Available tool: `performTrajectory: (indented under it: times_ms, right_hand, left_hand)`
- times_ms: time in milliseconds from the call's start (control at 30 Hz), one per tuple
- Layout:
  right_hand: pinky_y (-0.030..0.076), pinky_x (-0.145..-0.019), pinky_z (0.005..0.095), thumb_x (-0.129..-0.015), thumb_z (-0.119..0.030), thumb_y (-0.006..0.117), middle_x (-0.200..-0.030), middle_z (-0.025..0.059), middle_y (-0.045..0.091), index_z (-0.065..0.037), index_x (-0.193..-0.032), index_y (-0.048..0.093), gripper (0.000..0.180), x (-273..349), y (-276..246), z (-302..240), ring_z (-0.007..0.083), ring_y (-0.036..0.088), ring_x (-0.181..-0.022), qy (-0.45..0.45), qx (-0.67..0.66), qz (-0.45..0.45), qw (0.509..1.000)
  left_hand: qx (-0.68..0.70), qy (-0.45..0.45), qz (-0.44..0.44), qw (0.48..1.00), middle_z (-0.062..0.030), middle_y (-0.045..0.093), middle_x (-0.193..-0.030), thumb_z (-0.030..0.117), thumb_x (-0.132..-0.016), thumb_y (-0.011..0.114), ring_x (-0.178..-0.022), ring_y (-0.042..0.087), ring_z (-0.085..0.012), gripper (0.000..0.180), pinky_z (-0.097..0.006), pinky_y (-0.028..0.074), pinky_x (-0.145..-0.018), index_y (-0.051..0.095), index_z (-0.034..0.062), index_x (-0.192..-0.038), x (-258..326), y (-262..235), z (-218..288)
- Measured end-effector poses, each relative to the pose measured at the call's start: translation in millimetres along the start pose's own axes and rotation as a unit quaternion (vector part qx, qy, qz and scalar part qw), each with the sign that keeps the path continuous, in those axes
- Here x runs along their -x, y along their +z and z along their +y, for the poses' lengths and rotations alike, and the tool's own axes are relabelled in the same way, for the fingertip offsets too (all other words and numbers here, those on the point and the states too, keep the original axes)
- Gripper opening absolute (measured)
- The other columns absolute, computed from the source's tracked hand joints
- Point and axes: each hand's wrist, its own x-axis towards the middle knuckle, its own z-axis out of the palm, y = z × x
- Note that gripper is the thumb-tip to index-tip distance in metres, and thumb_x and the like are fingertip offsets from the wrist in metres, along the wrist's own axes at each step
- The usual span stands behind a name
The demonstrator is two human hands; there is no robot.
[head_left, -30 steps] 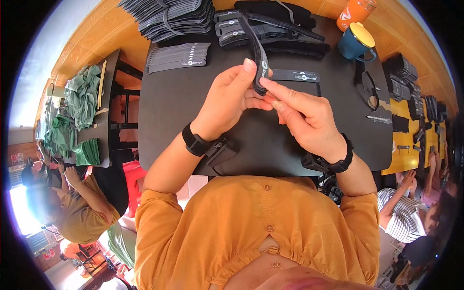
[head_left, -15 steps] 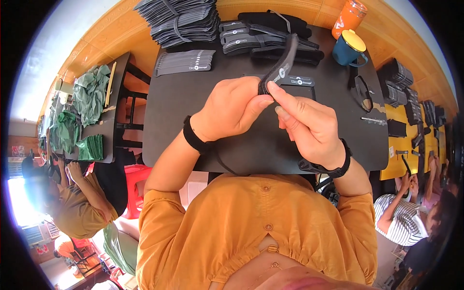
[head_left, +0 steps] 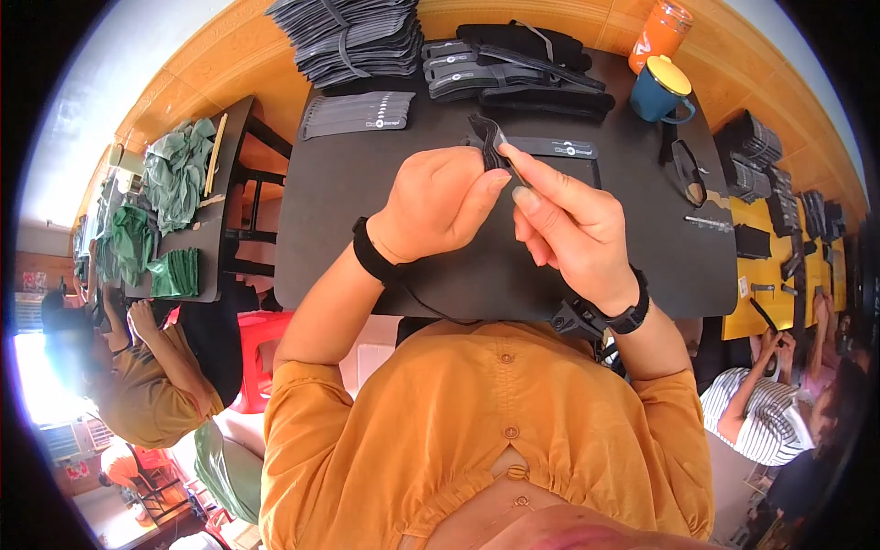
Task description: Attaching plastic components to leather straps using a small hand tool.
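Observation:
A dark, flexible strap (head_left: 489,145) stands curled and bent between my two hands above the table. My left hand (head_left: 431,203) is closed around its folded part, with the thumb pressed against it. My right hand (head_left: 579,229) meets the strap from the other side. Its index fingertip touches the strap's edge, the thumb lies just below, and the other fingers are curled in. The part of the strap inside my left fist is hidden. On the table behind my hands lies a flat grey strap (head_left: 561,148) with a pale printed mark.
At the back of the black table (head_left: 348,183) are a tall stack of banded grey straps (head_left: 346,46), a fanned row of straps (head_left: 357,114) and black bundles (head_left: 518,69). A teal mug (head_left: 656,96) with a yellow lid stands by an orange tumbler (head_left: 662,37). Other people sit at side tables.
The strap's long free end, which stuck up to the right, has come down and is now short and curled near my left fist. My right hand has shifted slightly left.

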Motion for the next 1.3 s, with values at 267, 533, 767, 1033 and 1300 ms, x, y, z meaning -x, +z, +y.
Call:
performTrajectory:
  times_ms: [267,533,767,1033,1300]
  right_hand:
    - [0.036,-0.044,0.0198,-0.100,-0.007,0.053,-0.070,0.0010,0.058,-0.011,-0.138,0.057,0.038,6,9,3,0.0047,0.045,-0.050,0.051,-0.146,0.014,0.988]
    - [0.037,-0.044,0.0201,-0.099,-0.012,0.057,-0.075,0.0065,0.062,-0.002,-0.133,0.057,0.035,4,-1,0,0.0088,0.050,-0.051,0.052,-0.244,0.058,0.967]
    - [0.048,-0.084,0.0272,-0.080,-0.008,0.079,-0.105,0.0071,0.062,0.001,-0.104,0.071,0.027,0,19,2,0.0164,0.059,-0.101,-0.140,0.068,0.143,0.977]
    - [0.050,-0.077,0.0260,-0.084,-0.011,0.077,-0.104,0.0068,0.063,-0.001,-0.102,0.071,0.022,6,18,0,0.0138,0.061,-0.089,-0.062,0.011,0.116,0.991]
    - [0.051,-0.066,0.0274,-0.088,-0.008,0.071,-0.094,0.0097,0.066,0.000,-0.101,0.070,0.015,7,22,7,0.0171,0.063,-0.078,-0.141,0.102,0.145,0.974]
  left_hand:
    - [0.016,-0.030,0.022,0.999,-0.0120,0.047,-0.061,0.007,-0.089,0.065,-0.051,0.048,-0.0328,0.023,-0.039,0.040,-0.047,0.050,0.0037,-0.072,9,2,5]
    - [0.060,-0.077,0.007,0.995,-0.0121,0.050,-0.063,0.010,-0.093,0.060,-0.053,0.050,-0.0331,0.020,-0.039,0.041,-0.049,0.053,0.0031,-0.075,13,-7,24]
    - [0.080,-0.096,-0.028,0.992,-0.0107,0.055,-0.066,0.012,-0.096,0.057,-0.056,0.054,-0.0309,0.020,-0.037,0.044,-0.053,0.057,0.0034,-0.078,6,-13,34]
    - [0.102,-0.095,-0.064,0.988,-0.0095,0.056,-0.065,0.015,-0.097,0.057,-0.057,0.055,-0.0299,0.022,-0.036,0.045,-0.054,0.057,0.0051,-0.077,11,-17,33]
    - [0.059,-0.062,-0.078,0.993,-0.0098,0.055,-0.064,0.016,-0.094,0.060,-0.057,0.055,-0.0314,0.021,-0.038,0.045,-0.053,0.057,0.0052,-0.077,10,-11,34]
